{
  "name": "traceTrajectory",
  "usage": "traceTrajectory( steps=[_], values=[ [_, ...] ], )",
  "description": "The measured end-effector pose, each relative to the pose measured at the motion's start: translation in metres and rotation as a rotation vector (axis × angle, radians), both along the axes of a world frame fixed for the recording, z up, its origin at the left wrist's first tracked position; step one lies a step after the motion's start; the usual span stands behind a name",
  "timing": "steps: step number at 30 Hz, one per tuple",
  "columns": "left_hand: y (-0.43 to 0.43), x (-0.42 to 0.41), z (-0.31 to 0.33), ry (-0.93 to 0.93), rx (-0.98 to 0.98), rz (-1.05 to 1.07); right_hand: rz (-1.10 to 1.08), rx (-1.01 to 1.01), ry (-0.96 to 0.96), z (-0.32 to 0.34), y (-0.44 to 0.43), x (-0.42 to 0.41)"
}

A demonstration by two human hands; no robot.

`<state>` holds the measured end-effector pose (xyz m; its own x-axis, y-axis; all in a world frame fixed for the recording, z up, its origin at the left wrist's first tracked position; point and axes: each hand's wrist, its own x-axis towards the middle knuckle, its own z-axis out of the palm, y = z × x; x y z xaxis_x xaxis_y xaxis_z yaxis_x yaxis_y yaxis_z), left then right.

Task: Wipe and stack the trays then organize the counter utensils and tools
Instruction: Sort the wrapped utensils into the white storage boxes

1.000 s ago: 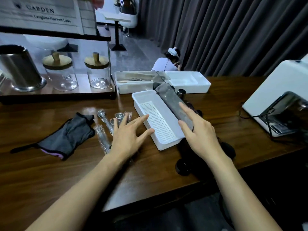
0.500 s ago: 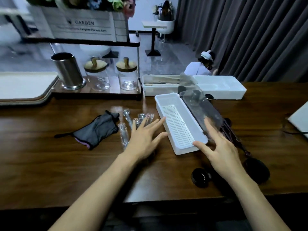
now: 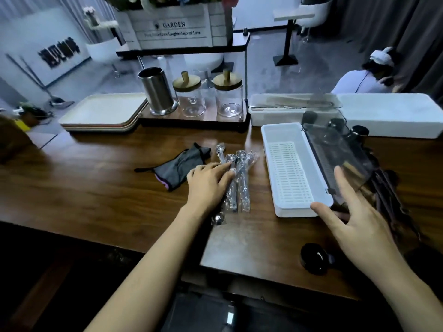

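Note:
Several plastic-wrapped metal spoons [image 3: 243,185] lie on the wooden counter [image 3: 96,188]. My left hand [image 3: 206,183] rests on top of them, fingers laid across the handles. Right of them stands a white utensil box [image 3: 271,140] with a slotted insert, its smoky clear lid [image 3: 335,149] hinged open to the right. My right hand [image 3: 354,219] is spread open at the box's near right corner, index finger against the lid and thumb by the front wall. A stack of trays [image 3: 103,111] sits at the back left.
A dark cloth [image 3: 177,167] lies left of the spoons. At the back, a shelf holds a steel cup [image 3: 157,91] and two glass jars [image 3: 190,99]; long white boxes [image 3: 388,116] stand to its right. Dark utensils [image 3: 386,192] and a black round piece [image 3: 314,258] lie at the right. A person [image 3: 359,80] sits beyond.
My left hand moved left from the box's side onto the wrapped spoons. My right hand slid back toward the box's near corner. The camera swung left and the trays came into view.

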<state>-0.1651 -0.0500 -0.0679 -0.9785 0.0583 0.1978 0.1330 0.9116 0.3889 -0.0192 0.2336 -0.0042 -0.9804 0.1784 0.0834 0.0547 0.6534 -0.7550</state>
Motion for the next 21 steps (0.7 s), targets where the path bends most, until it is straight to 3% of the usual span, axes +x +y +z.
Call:
traceTrajectory(
  steps=[9,12,15,21],
  values=[
    [0.0,-0.025,0.007,-0.139,-0.146,0.008,-0.046,0.029,-0.018,0.006,-0.005,0.004],
    [0.006,-0.024,0.01,-0.03,-0.17,0.004,-0.054,0.046,-0.018,0.005,-0.008,0.005],
    [0.014,-0.023,0.01,0.062,-0.134,-0.052,-0.064,0.077,-0.004,0.001,-0.01,0.004],
    [0.015,-0.022,0.006,-0.063,0.038,-0.128,-0.086,0.058,0.036,-0.003,-0.015,0.003]
  ],
)
